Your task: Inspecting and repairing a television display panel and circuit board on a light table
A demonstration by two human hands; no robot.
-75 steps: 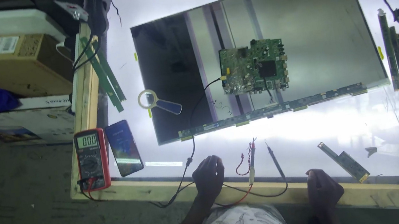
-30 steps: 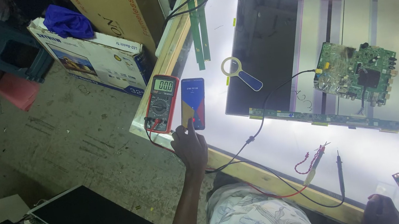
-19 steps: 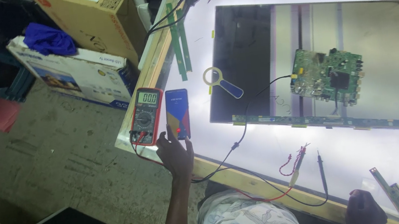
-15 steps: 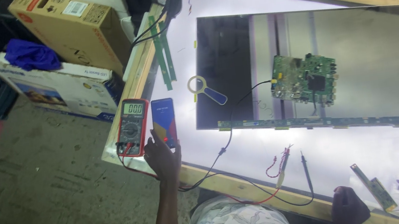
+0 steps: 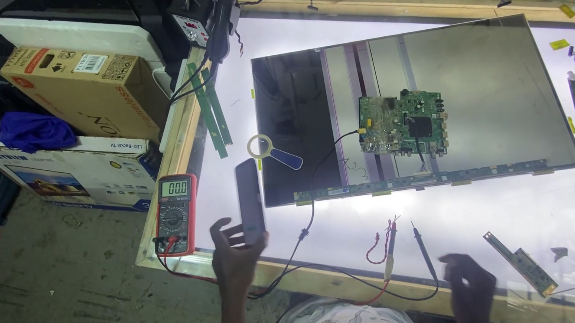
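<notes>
Head view: we count 1 phone (image 5: 250, 198), 1 multimeter (image 5: 176, 213), 1 panel (image 5: 411, 108), 1 green board (image 5: 403, 123), 1 magnifier (image 5: 273, 151), 2 probes (image 5: 406, 248).
Left hand (image 5: 235, 255): fingers curled on the phone's lower end, lifting it on edge just right of the multimeter, at the lit table's (image 5: 356, 223) left side.
Right hand (image 5: 472, 285): we see it loosely open, holding nothing, near the table's front rail.
Boxes (image 5: 82, 115): 2 on the floor, left.

brown carton (image 5: 85, 85) far left | white box (image 5: 72, 173) below | meter display (image 5: 178, 187) lit
</notes>
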